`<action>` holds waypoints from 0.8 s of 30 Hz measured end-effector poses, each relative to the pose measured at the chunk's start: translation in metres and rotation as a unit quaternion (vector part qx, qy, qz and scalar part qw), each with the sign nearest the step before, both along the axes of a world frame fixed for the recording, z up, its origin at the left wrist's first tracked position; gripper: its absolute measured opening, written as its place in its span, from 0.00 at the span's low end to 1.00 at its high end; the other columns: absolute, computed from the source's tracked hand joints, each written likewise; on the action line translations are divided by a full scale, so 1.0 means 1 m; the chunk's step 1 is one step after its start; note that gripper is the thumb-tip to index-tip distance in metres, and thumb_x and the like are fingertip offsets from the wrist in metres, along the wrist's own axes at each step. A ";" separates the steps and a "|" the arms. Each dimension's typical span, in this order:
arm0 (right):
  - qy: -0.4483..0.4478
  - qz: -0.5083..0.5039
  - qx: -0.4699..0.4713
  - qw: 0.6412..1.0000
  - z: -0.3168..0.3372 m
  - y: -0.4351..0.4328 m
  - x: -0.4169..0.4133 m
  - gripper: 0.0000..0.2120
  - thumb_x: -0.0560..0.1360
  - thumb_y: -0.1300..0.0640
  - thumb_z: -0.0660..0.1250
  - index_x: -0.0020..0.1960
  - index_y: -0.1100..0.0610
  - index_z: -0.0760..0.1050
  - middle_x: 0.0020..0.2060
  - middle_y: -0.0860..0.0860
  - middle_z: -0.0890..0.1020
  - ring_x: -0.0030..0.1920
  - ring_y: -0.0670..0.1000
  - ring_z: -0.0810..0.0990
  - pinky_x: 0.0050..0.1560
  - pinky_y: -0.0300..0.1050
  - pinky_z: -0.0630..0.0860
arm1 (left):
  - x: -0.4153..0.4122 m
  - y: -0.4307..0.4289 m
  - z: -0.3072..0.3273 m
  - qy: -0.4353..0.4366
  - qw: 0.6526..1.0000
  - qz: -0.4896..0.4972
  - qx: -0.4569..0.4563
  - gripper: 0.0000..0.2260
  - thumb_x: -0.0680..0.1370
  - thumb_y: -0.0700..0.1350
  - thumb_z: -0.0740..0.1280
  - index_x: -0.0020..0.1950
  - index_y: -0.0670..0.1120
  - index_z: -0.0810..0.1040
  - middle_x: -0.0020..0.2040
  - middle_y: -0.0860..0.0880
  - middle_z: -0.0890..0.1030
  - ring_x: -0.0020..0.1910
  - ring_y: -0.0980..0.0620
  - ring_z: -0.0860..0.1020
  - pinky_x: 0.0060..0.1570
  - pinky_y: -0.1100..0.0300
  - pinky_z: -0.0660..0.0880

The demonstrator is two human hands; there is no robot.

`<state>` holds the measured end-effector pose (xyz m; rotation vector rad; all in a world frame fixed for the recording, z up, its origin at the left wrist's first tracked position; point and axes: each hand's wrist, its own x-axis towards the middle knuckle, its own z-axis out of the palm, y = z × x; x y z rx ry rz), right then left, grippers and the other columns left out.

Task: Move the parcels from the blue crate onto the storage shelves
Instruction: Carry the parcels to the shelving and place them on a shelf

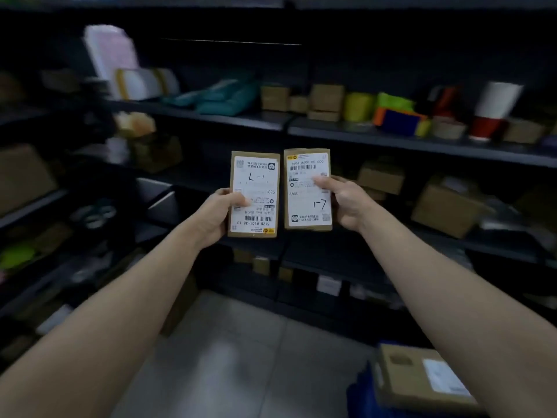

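Two small brown cardboard parcels with white shipping labels are held up side by side in front of the dark storage shelves (346, 132). My left hand (215, 215) grips the left parcel (254, 179) by its lower left edge, thumb across the label. My right hand (346, 203) grips the right parcel (307, 206) by its right edge, thumb lying on the label. The two parcels almost touch. At the bottom right, the blue crate (361, 396) shows only a corner, with a larger brown parcel (422, 378) lying in it.
The shelves run across the back and down the left side, loaded with brown boxes (446, 209), teal bags (223, 98), yellow and orange packets (391, 111) and a white cup (497, 99). Grey tiled floor (241, 357) lies below between my arms.
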<state>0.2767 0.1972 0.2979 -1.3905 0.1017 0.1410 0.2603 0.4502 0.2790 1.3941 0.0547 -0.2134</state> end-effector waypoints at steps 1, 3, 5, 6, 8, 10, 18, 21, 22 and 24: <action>-0.005 0.030 0.001 1.000 0.001 0.034 0.007 0.25 0.73 0.56 0.71 0.68 0.59 0.69 0.51 0.57 0.85 0.49 0.57 0.85 0.47 0.57 0.82 | -0.008 0.032 -0.001 -0.002 1.000 0.029 -0.005 0.18 0.71 0.36 0.67 0.60 0.44 0.70 0.47 0.45 0.86 0.46 0.44 0.84 0.35 0.53 0.80; -0.012 0.093 0.000 0.996 0.001 0.105 0.016 0.25 0.74 0.56 0.71 0.68 0.60 0.69 0.53 0.58 0.84 0.51 0.58 0.85 0.47 0.56 0.82 | -0.026 0.099 -0.003 -0.004 0.996 0.086 -0.008 0.15 0.72 0.35 0.66 0.57 0.44 0.71 0.45 0.44 0.86 0.44 0.44 0.84 0.35 0.53 0.81; -0.011 0.153 0.003 0.988 0.000 0.179 0.019 0.24 0.74 0.56 0.71 0.67 0.61 0.70 0.53 0.58 0.84 0.50 0.58 0.85 0.43 0.54 0.82 | -0.048 0.165 -0.005 0.001 0.990 0.143 -0.009 0.13 0.73 0.35 0.65 0.55 0.45 0.71 0.47 0.43 0.85 0.44 0.43 0.84 0.37 0.50 0.81; -0.010 0.179 0.006 0.984 -0.001 0.216 0.019 0.23 0.75 0.57 0.70 0.67 0.61 0.70 0.53 0.59 0.84 0.50 0.58 0.85 0.42 0.53 0.82 | -0.060 0.198 -0.006 0.005 0.985 0.173 -0.008 0.13 0.73 0.35 0.65 0.56 0.45 0.70 0.49 0.42 0.84 0.44 0.43 0.84 0.39 0.48 0.82; -0.011 0.223 0.016 0.975 -0.004 0.290 0.016 0.22 0.74 0.58 0.70 0.66 0.61 0.71 0.53 0.59 0.84 0.50 0.58 0.85 0.43 0.54 0.83 | -0.083 0.261 -0.008 0.007 0.974 0.228 -0.009 0.16 0.74 0.35 0.64 0.60 0.43 0.69 0.53 0.40 0.82 0.47 0.41 0.83 0.45 0.45 0.81; -0.019 0.267 0.020 0.963 -0.007 0.359 0.010 0.20 0.74 0.59 0.71 0.64 0.60 0.73 0.52 0.58 0.84 0.48 0.56 0.85 0.43 0.55 0.83 | -0.108 0.315 -0.011 0.011 0.962 0.273 -0.002 0.19 0.74 0.34 0.64 0.65 0.41 0.67 0.57 0.39 0.81 0.53 0.39 0.81 0.52 0.42 0.78; 0.004 0.420 -0.003 0.907 -0.022 0.590 -0.038 0.22 0.75 0.60 0.70 0.67 0.61 0.71 0.54 0.58 0.83 0.49 0.56 0.85 0.43 0.53 0.82 | -0.227 0.477 -0.023 0.046 0.900 0.432 0.009 0.21 0.74 0.35 0.64 0.66 0.42 0.67 0.57 0.39 0.81 0.53 0.39 0.81 0.55 0.41 0.77; 0.021 0.485 -0.008 0.874 -0.028 0.664 -0.066 0.22 0.74 0.60 0.70 0.66 0.60 0.71 0.51 0.56 0.85 0.47 0.54 0.86 0.40 0.51 0.82 | -0.275 0.522 -0.028 0.053 0.866 0.497 0.005 0.22 0.74 0.35 0.64 0.67 0.42 0.67 0.56 0.40 0.81 0.52 0.40 0.82 0.48 0.45 0.80; 0.024 0.505 -0.009 0.863 -0.031 0.688 -0.076 0.22 0.74 0.60 0.71 0.66 0.60 0.71 0.50 0.56 0.85 0.46 0.54 0.86 0.39 0.50 0.82 | -0.291 0.535 -0.031 0.055 0.853 0.519 0.004 0.22 0.74 0.35 0.64 0.67 0.42 0.67 0.56 0.40 0.81 0.50 0.41 0.82 0.44 0.47 0.81; 0.029 0.544 -0.015 0.838 -0.035 0.732 -0.095 0.23 0.73 0.60 0.72 0.66 0.60 0.70 0.49 0.55 0.85 0.45 0.53 0.86 0.36 0.48 0.82 | -0.319 0.558 -0.037 0.057 0.827 0.560 0.001 0.21 0.74 0.35 0.64 0.67 0.43 0.66 0.55 0.41 0.81 0.48 0.42 0.82 0.40 0.49 0.81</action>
